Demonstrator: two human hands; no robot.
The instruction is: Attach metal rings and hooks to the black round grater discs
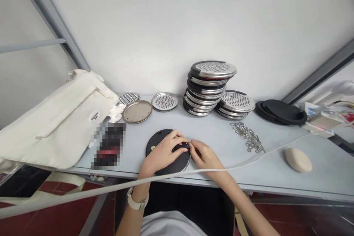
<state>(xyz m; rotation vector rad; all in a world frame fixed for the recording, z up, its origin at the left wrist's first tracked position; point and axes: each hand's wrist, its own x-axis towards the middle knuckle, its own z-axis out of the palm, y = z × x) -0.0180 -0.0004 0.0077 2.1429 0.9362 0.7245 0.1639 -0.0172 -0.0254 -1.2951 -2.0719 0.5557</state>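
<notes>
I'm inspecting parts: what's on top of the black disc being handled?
The left hand lies across the black disc, beside a round greenish spot; the right hand is at the disc's right edge. What the hands cover is hidden.

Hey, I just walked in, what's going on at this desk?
A person is working on a round black disc at the table's front edge. The left hand lies over its top, while the right hand's fingertips meet at its right edge; what they hold there is too small to tell. A tall stack of round metal graters stands behind, and a pile of metal clips lies off to the right.
</notes>
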